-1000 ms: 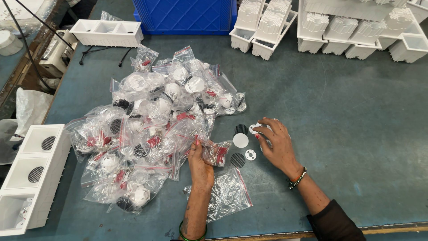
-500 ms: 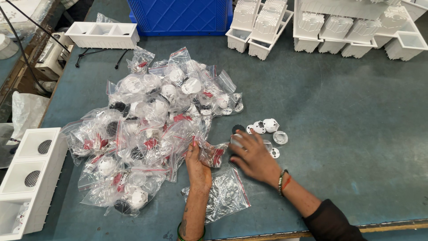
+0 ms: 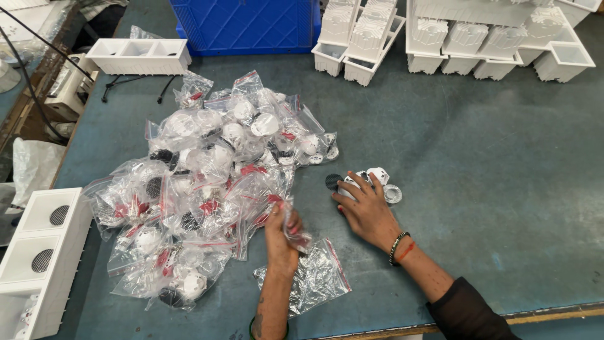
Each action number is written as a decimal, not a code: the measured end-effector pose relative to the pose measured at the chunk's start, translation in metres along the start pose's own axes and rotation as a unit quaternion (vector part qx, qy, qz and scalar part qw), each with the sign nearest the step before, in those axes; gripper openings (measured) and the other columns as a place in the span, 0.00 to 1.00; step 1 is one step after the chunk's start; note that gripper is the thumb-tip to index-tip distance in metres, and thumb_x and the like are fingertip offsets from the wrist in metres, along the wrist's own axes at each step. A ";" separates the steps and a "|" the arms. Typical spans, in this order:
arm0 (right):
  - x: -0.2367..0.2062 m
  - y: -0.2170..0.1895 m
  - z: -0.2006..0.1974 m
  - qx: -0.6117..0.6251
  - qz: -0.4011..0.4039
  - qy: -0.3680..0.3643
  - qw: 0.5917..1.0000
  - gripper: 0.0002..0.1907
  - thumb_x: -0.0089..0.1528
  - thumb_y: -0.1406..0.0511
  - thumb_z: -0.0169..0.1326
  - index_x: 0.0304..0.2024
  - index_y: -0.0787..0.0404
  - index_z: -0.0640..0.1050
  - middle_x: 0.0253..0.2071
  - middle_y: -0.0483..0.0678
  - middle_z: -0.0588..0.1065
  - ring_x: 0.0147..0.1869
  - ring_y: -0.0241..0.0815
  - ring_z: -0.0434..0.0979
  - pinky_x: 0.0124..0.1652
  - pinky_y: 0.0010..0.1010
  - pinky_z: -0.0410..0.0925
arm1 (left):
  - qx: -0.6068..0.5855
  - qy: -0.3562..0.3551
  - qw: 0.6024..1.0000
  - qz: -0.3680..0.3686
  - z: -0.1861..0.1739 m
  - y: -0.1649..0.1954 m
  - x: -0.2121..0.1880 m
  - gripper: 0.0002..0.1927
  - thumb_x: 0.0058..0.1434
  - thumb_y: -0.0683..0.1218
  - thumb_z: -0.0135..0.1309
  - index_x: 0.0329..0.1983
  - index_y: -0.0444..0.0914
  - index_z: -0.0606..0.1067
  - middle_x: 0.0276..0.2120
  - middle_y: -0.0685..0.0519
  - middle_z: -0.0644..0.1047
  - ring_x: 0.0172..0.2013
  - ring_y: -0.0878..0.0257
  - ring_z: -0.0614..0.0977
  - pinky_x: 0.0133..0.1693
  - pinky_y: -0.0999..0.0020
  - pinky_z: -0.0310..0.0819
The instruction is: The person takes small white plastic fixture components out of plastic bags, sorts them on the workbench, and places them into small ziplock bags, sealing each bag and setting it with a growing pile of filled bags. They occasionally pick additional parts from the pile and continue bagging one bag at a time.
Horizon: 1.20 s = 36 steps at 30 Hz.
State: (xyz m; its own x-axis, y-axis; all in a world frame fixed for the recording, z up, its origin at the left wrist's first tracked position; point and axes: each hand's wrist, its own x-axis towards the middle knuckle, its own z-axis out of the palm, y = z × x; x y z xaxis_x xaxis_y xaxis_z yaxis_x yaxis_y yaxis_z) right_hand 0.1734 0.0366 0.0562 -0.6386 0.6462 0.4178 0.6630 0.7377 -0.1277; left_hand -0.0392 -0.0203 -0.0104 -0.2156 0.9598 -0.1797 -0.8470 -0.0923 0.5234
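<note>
Unpacking step: left hand (image 3: 281, 236) pinches a small plastic bag (image 3: 296, 230); right hand (image 3: 365, 208), flat and open, gathers loose white parts (image 3: 376, 175) on tabletop (image 3: 491, 189); next, careful sorting.

The bag pile (image 3: 207, 182) blocks from 9 to 12 o'clock of the hands; white housings (image 3: 491, 38) stand at 1 o'clock; bare table (image 3: 503, 189) lies open at 3.

- The right hand (image 3: 365, 211) covers part of the small white parts (image 3: 376, 176) beside the bag pile (image 3: 201, 189).
- Bag contents are too small to identify.
- Beyond the pile, the blue crate (image 3: 245, 25) is cut off by the top edge.
</note>
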 end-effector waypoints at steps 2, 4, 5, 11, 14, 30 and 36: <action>0.000 -0.002 -0.001 0.035 -0.002 0.008 0.999 0.16 0.60 0.65 0.57 0.51 0.55 0.80 0.62 0.48 0.71 0.74 0.53 0.62 0.69 0.58 0.50 | 0.080 0.026 0.996 0.002 0.004 -0.004 -0.001 0.05 0.69 0.45 0.48 0.41 0.39 0.71 0.23 0.59 0.68 0.23 0.71 0.67 0.25 0.75 0.59; 0.001 -0.005 -0.004 0.068 -0.008 0.021 0.997 0.15 0.60 0.65 0.57 0.50 0.54 0.80 0.62 0.48 0.72 0.73 0.52 0.62 0.70 0.57 0.50 | 0.182 0.051 0.982 0.026 0.010 -0.008 -0.002 0.07 0.69 0.45 0.48 0.38 0.38 0.73 0.26 0.60 0.73 0.26 0.73 0.71 0.28 0.75 0.65; 0.003 -0.007 -0.006 0.080 -0.002 0.034 0.996 0.15 0.60 0.66 0.57 0.51 0.54 0.80 0.62 0.48 0.72 0.72 0.52 0.64 0.70 0.55 0.52 | 0.219 0.033 0.974 0.045 0.012 -0.009 -0.002 0.08 0.70 0.46 0.49 0.37 0.38 0.73 0.24 0.60 0.71 0.24 0.73 0.69 0.26 0.75 0.61; 0.051 -0.017 -0.016 0.145 0.003 0.075 0.987 0.17 0.61 0.65 0.58 0.53 0.53 0.80 0.60 0.47 0.75 0.66 0.52 0.73 0.63 0.42 0.66 | 0.552 0.036 0.800 0.233 0.031 -0.013 -0.002 0.09 0.67 0.48 0.52 0.37 0.37 0.76 0.21 0.48 0.77 0.24 0.56 0.78 0.26 0.58 0.69; 0.099 -0.025 -0.007 0.209 -0.047 0.019 0.977 0.20 0.62 0.62 0.59 0.58 0.53 0.77 0.62 0.49 0.73 0.65 0.53 0.73 0.60 0.40 0.68 | 0.672 0.072 0.692 0.253 0.036 -0.007 -0.002 0.10 0.66 0.49 0.51 0.39 0.38 0.77 0.24 0.40 0.79 0.28 0.43 0.82 0.32 0.47 0.71; 0.078 -0.022 0.086 0.230 -0.097 0.052 0.967 0.16 0.53 0.70 0.60 0.44 0.58 0.78 0.55 0.47 0.78 0.63 0.51 0.74 0.61 0.41 0.67 | 0.685 0.324 0.571 0.315 0.034 0.072 -0.015 0.23 0.59 0.53 0.59 0.57 0.43 0.74 0.59 0.49 0.70 0.35 0.45 0.84 0.34 0.51 0.78; 0.077 0.015 0.075 0.658 0.180 0.080 0.727 0.09 0.63 0.73 0.54 0.46 0.62 0.76 0.52 0.44 0.77 0.57 0.38 0.75 0.57 0.34 0.69 | 0.668 0.306 0.586 0.340 0.027 0.073 -0.015 0.12 0.62 0.50 0.59 0.48 0.46 0.79 0.52 0.53 0.75 0.36 0.49 0.84 0.34 0.54 0.77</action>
State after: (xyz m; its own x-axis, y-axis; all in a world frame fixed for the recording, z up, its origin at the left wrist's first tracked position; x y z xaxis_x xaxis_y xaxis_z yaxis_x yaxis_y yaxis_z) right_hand 0.1043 0.1121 0.0188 -0.3927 0.8905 0.2298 -0.2386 0.1427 -0.9606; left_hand -0.0848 -0.0347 0.0528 -0.7627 0.5092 0.3988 0.5861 0.2836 0.7590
